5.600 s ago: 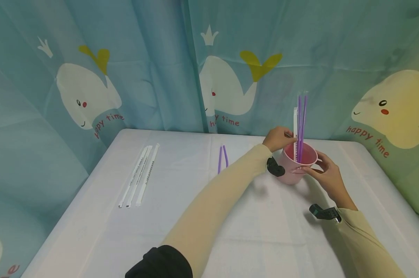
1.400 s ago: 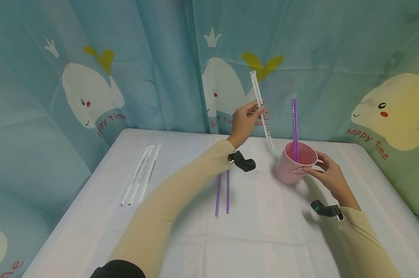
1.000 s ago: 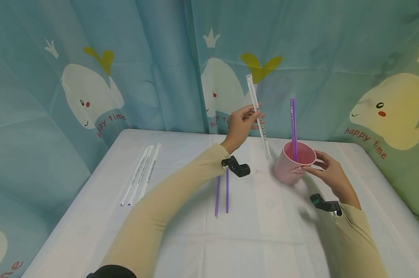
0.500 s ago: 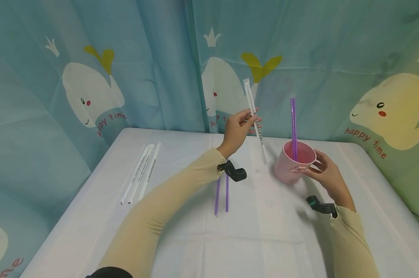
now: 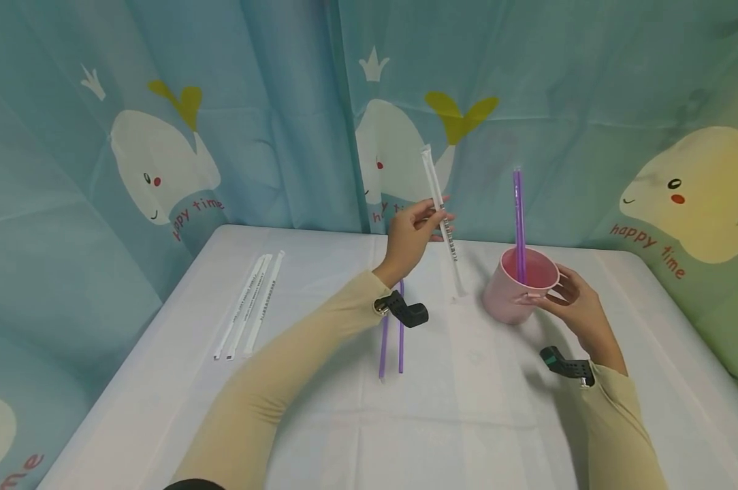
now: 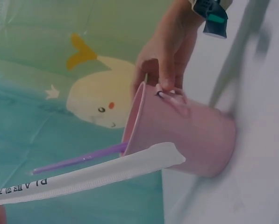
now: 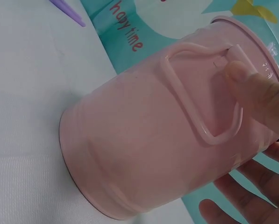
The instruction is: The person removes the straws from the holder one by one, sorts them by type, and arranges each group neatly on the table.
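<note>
In the head view my left hand [image 5: 408,238] pinches a straw in a white paper wrapper [image 5: 433,184], held tilted above the table to the left of a pink bucket [image 5: 506,299]. The left wrist view shows the lower end of that wrapper [image 6: 130,163] in front of the bucket. Purple straws [image 5: 519,224] stand upright in the bucket; how many cannot be told. My right hand [image 5: 580,309] holds the bucket at its right side. In the right wrist view the thumb [image 7: 256,88] presses by the rim, over the small side handle [image 7: 186,107], and the other fingers are behind.
Several wrapped white straws [image 5: 249,306] lie side by side on the left of the white-covered table [image 5: 442,422]. Two purple straws [image 5: 401,347] lie mid-table, partly hidden by my left forearm. A whale-print curtain [image 5: 308,122] hangs behind the table.
The white wrapped straw, standing in the bucket earlier, is now out of it in my left hand. That hand has drifted left and down. My right hand stays on the bucket.
</note>
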`<move>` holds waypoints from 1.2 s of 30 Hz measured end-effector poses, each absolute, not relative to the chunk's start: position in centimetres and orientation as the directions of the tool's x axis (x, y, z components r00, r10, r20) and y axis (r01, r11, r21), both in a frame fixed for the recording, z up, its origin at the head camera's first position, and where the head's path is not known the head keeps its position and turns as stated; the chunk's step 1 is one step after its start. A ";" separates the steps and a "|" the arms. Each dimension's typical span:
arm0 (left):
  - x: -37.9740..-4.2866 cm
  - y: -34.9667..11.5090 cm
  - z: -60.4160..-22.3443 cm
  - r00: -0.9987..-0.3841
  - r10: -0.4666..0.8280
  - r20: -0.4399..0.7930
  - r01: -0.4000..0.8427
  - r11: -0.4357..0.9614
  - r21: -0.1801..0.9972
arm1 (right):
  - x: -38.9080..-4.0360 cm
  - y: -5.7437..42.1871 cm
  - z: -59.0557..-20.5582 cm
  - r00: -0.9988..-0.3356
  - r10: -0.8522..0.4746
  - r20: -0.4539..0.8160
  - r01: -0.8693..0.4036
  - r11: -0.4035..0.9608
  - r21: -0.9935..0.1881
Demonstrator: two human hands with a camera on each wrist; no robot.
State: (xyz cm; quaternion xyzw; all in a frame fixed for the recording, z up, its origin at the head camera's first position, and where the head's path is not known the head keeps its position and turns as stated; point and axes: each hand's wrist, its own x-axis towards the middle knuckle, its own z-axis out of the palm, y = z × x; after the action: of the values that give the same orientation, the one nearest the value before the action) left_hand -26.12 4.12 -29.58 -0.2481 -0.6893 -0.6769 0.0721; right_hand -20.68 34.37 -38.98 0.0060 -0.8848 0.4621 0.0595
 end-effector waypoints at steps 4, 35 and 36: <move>-27.2 3.8 -31.1 -0.871 0.227 0.435 0.440 -0.033 0.898 | -20.7 34.3 -38.9 -0.994 0.052 0.098 -0.051 0.569 -0.821; -26.8 -2.5 -33.9 -0.963 0.130 0.236 0.248 0.089 0.965 | -20.5 34.3 -38.9 -0.993 0.055 0.103 -0.053 0.575 -0.817; -26.8 -2.6 -34.0 -0.966 0.127 0.225 0.239 0.106 0.965 | -20.5 34.3 -38.9 -0.993 0.055 0.103 -0.052 0.576 -0.816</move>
State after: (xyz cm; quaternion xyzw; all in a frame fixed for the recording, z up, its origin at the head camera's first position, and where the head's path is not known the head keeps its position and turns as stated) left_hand -26.79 -2.63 -33.96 -0.1233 -0.7423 -0.6573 0.0425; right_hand -20.54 34.27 -38.85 -0.0007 -0.8858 0.4605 0.0584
